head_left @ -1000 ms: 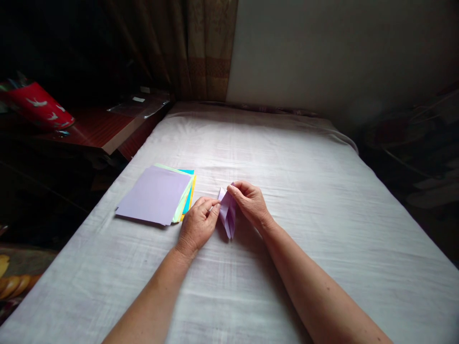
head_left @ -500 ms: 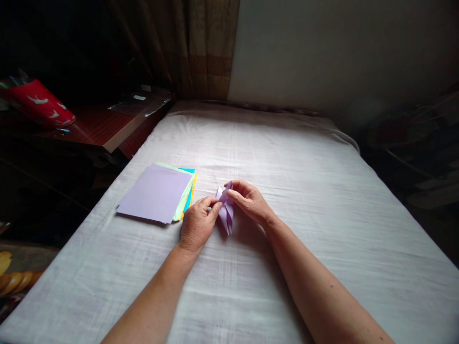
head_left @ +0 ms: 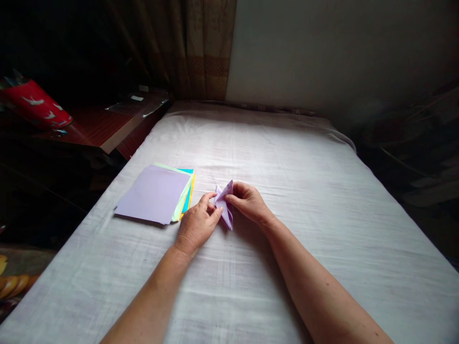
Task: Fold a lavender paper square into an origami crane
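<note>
Between my two hands is a small folded piece of purple origami paper, with pointed flaps at its top and one point hanging toward me. My left hand grips its left side, the thumb in front and the fingers partly behind. With thumb and fingers pinched, my right hand holds the upper right flap. Just left of my left hand lies a stack of square coloured paper, purple on top, with green, blue and yellow edges showing.
A pale checked cloth covers the bed-like surface under everything. At the left a dark wooden table bears a red cup with white birds and a clear plastic sleeve. A curtain hangs at the back.
My left thumb has slid slightly lower on the folded paper and its index finger has lifted a little. My right thumb has moved inward onto the flap. The view has shifted slightly.
</note>
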Tool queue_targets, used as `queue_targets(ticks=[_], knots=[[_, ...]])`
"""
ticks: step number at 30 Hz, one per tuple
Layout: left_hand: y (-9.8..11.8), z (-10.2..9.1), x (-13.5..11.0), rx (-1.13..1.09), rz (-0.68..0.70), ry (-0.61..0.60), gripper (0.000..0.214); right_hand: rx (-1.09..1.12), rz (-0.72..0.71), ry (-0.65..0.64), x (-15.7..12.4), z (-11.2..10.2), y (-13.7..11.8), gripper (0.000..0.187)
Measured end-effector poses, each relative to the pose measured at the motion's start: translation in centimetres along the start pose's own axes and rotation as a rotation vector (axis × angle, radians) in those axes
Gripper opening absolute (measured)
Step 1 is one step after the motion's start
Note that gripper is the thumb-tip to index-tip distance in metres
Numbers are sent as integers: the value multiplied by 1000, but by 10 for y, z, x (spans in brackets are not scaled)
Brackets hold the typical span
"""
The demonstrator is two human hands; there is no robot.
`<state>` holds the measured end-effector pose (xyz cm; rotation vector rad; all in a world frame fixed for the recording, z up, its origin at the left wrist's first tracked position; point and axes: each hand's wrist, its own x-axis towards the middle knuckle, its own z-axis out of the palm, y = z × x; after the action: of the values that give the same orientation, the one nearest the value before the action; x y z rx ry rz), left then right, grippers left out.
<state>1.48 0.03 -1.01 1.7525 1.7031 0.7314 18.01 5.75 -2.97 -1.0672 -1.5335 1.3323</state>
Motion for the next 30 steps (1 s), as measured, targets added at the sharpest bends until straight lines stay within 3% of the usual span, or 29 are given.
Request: queue_targets(ticks=[6,10,17,22,30], knots=[[4,0,-2,-31,-56,-21,46,-42,6,29,-1,2,-5,14],[1,-1,-1,-57,-65,-4,45,-16,24,-21,-2,-1,-11,17],[7,-2,-6,113,-30,-27,50,-343,-6,45,-5,-3,-9,14],[11,2,-11,255,60,6,50,-429,-5,49,-6,-4,-10,16],[3,4,-27,332,270,56,19,-607,59,79,-6,-6,-15,19]])
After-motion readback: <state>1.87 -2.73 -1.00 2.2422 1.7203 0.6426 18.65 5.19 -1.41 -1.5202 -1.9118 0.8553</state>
